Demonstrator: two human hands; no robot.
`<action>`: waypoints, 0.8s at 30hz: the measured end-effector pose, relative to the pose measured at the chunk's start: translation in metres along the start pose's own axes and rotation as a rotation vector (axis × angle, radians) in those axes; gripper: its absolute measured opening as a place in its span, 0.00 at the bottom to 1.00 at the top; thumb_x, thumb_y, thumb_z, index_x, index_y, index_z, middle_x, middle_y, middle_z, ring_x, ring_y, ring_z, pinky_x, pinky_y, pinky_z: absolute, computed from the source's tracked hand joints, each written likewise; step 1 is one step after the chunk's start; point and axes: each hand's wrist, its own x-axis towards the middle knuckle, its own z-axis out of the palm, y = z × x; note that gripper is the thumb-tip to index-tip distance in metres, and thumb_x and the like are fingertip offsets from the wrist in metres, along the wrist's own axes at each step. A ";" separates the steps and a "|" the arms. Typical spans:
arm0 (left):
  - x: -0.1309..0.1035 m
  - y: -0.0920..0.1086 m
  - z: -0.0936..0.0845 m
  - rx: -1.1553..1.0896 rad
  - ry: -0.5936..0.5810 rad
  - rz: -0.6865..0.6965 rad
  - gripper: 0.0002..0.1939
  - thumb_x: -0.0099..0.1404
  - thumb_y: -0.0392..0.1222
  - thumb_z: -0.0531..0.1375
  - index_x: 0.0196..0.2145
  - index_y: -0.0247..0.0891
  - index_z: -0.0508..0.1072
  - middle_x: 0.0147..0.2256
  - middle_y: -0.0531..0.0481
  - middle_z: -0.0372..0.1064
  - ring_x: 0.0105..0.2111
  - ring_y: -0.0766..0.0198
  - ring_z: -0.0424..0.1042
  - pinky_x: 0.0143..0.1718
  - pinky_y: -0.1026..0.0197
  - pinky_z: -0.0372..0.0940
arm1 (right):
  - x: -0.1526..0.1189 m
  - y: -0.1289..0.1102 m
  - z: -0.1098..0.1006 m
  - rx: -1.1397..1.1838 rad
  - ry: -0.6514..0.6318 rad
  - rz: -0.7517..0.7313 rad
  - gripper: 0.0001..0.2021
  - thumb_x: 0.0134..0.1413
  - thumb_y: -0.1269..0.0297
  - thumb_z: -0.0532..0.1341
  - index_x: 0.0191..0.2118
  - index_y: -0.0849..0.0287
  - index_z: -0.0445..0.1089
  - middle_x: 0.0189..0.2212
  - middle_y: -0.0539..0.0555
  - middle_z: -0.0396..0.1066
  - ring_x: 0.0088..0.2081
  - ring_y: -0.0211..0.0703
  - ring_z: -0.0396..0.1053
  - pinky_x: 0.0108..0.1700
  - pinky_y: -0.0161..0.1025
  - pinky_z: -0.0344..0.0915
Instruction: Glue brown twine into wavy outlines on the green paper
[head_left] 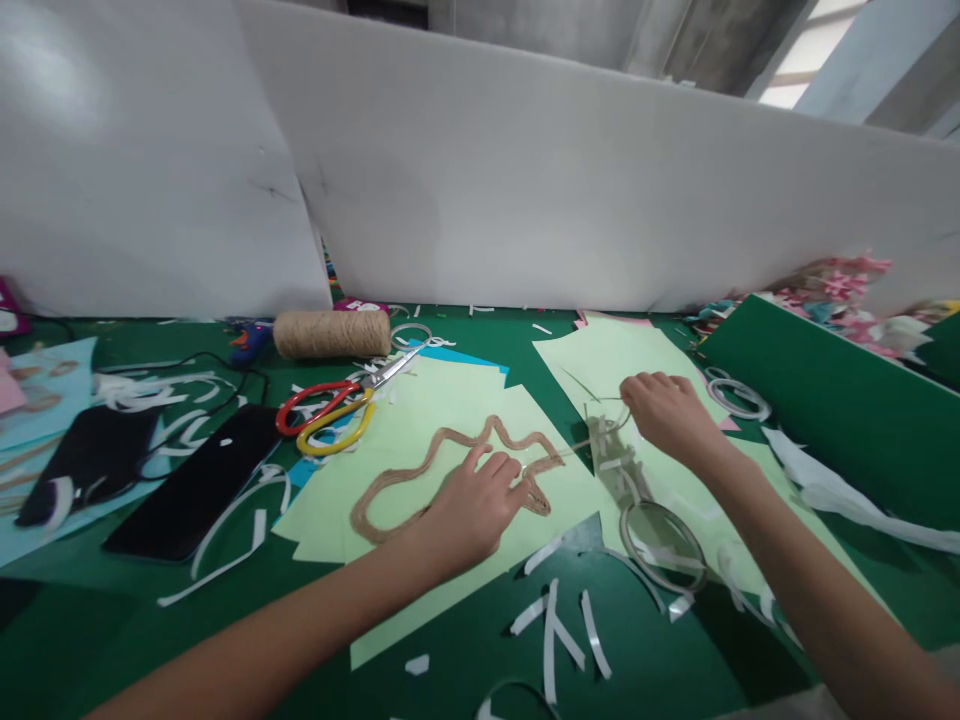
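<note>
A brown twine outline [442, 440], wavy and built of several strands laid side by side, lies on pale green paper [442, 610]. My left hand [480, 500] rests on its right part, fingers curled and pressing the twine down. From there a loose strand [577, 445] runs to my right hand [660, 405], which is raised above the paper with its fingers closed on the strand. The fingertips of both hands are partly hidden. Scissors [367, 385] with a red and a yellow handle lie half open to the left of the outline.
A twine roll [332, 334] lies behind the scissors. Black phone-like slabs [199, 485] and a glue gun [250, 340] are at left. A tape-like ring [664, 545] and white strips [551, 640] lie in front. A green box [840, 400] stands right; a white board [525, 180] closes the back.
</note>
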 end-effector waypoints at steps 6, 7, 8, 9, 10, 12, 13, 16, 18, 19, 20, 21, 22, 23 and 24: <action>-0.001 -0.003 0.001 -0.010 0.020 -0.024 0.27 0.55 0.25 0.51 0.52 0.37 0.65 0.45 0.43 0.64 0.49 0.53 0.61 0.54 0.43 0.53 | 0.000 -0.033 -0.006 0.104 0.294 0.148 0.23 0.54 0.79 0.48 0.57 0.68 0.57 0.48 0.69 0.63 0.46 0.57 0.61 0.45 0.50 0.56; -0.001 -0.003 0.002 -0.015 0.025 -0.027 0.25 0.55 0.25 0.51 0.50 0.38 0.66 0.45 0.43 0.64 0.49 0.53 0.61 0.54 0.43 0.52 | -0.002 -0.048 -0.008 0.172 0.293 0.036 0.23 0.54 0.80 0.47 0.57 0.67 0.57 0.48 0.67 0.64 0.47 0.55 0.61 0.46 0.50 0.56; -0.001 -0.004 0.002 -0.019 0.029 -0.030 0.22 0.56 0.26 0.51 0.48 0.37 0.68 0.45 0.43 0.64 0.49 0.53 0.61 0.54 0.43 0.51 | -0.004 -0.063 -0.009 0.247 0.262 -0.090 0.24 0.54 0.81 0.47 0.57 0.64 0.57 0.48 0.65 0.64 0.48 0.53 0.61 0.48 0.48 0.56; -0.001 -0.004 0.003 -0.022 0.033 -0.032 0.20 0.56 0.26 0.52 0.45 0.37 0.69 0.44 0.43 0.63 0.49 0.53 0.61 0.55 0.43 0.50 | -0.006 -0.077 -0.010 0.322 0.225 -0.203 0.24 0.54 0.82 0.47 0.57 0.62 0.58 0.49 0.63 0.64 0.49 0.51 0.60 0.48 0.47 0.56; -0.001 -0.004 0.004 -0.021 0.035 -0.035 0.18 0.56 0.26 0.52 0.43 0.37 0.70 0.44 0.43 0.64 0.48 0.53 0.61 0.55 0.43 0.50 | -0.007 -0.088 -0.010 0.384 0.162 -0.313 0.22 0.55 0.80 0.48 0.55 0.60 0.60 0.48 0.61 0.65 0.49 0.49 0.61 0.47 0.46 0.57; -0.001 -0.003 0.005 -0.015 0.039 -0.045 0.17 0.56 0.26 0.52 0.42 0.36 0.70 0.43 0.43 0.64 0.48 0.53 0.61 0.55 0.44 0.50 | -0.009 -0.103 -0.008 0.477 0.064 -0.423 0.14 0.58 0.76 0.51 0.47 0.58 0.66 0.44 0.58 0.68 0.48 0.48 0.62 0.47 0.45 0.58; -0.001 -0.003 0.005 -0.016 0.043 -0.051 0.18 0.55 0.26 0.52 0.43 0.36 0.70 0.43 0.43 0.64 0.47 0.54 0.61 0.55 0.44 0.50 | -0.009 -0.106 -0.006 0.513 0.034 -0.425 0.11 0.59 0.75 0.52 0.43 0.58 0.67 0.43 0.57 0.68 0.46 0.47 0.63 0.46 0.44 0.58; -0.001 -0.003 0.008 -0.033 0.058 -0.060 0.21 0.54 0.25 0.52 0.45 0.37 0.69 0.43 0.43 0.63 0.47 0.54 0.61 0.54 0.45 0.52 | -0.008 -0.105 -0.001 0.561 -0.001 -0.364 0.06 0.58 0.74 0.54 0.37 0.59 0.67 0.38 0.55 0.69 0.41 0.45 0.65 0.43 0.42 0.59; -0.002 -0.003 0.010 -0.046 0.070 -0.067 0.20 0.55 0.26 0.52 0.45 0.37 0.69 0.44 0.43 0.63 0.48 0.54 0.60 0.53 0.46 0.53 | -0.008 -0.103 0.002 0.556 -0.008 -0.345 0.06 0.58 0.75 0.54 0.34 0.60 0.66 0.35 0.54 0.68 0.38 0.44 0.64 0.40 0.40 0.59; -0.002 -0.003 0.010 -0.050 0.075 -0.072 0.20 0.55 0.26 0.52 0.45 0.37 0.69 0.45 0.43 0.63 0.48 0.54 0.60 0.53 0.46 0.53 | -0.008 -0.102 0.004 0.547 -0.007 -0.343 0.06 0.58 0.75 0.54 0.33 0.60 0.65 0.33 0.54 0.67 0.37 0.43 0.64 0.39 0.40 0.58; -0.003 -0.003 0.011 -0.053 0.078 -0.076 0.21 0.55 0.26 0.52 0.46 0.37 0.69 0.45 0.43 0.63 0.49 0.54 0.60 0.53 0.46 0.53 | -0.007 -0.102 0.006 0.536 -0.004 -0.342 0.06 0.58 0.74 0.54 0.32 0.60 0.64 0.32 0.53 0.67 0.36 0.43 0.63 0.38 0.39 0.58; -0.003 -0.003 0.011 -0.056 0.077 -0.078 0.21 0.56 0.26 0.52 0.46 0.38 0.69 0.45 0.43 0.62 0.49 0.54 0.59 0.53 0.46 0.54 | -0.007 -0.101 0.008 0.523 0.000 -0.343 0.06 0.59 0.74 0.53 0.32 0.60 0.64 0.32 0.53 0.66 0.35 0.43 0.62 0.37 0.39 0.58; -0.003 -0.003 0.011 -0.059 0.075 -0.079 0.22 0.56 0.26 0.51 0.47 0.38 0.68 0.45 0.43 0.62 0.49 0.54 0.59 0.53 0.46 0.54 | -0.007 -0.099 0.011 0.509 0.004 -0.343 0.06 0.59 0.74 0.53 0.32 0.60 0.64 0.32 0.53 0.66 0.34 0.43 0.62 0.37 0.39 0.57; -0.004 -0.003 0.011 -0.061 0.074 -0.082 0.22 0.56 0.25 0.51 0.48 0.38 0.68 0.45 0.43 0.63 0.49 0.54 0.59 0.53 0.46 0.55 | -0.007 -0.097 0.013 0.496 0.006 -0.341 0.05 0.59 0.74 0.53 0.33 0.60 0.64 0.32 0.53 0.66 0.34 0.43 0.62 0.36 0.39 0.57; -0.004 -0.002 0.011 -0.062 0.075 -0.086 0.23 0.56 0.25 0.51 0.48 0.39 0.68 0.45 0.43 0.63 0.49 0.54 0.60 0.53 0.46 0.55 | -0.007 -0.095 0.016 0.486 0.007 -0.336 0.04 0.58 0.74 0.53 0.34 0.60 0.64 0.32 0.53 0.66 0.34 0.43 0.62 0.36 0.39 0.57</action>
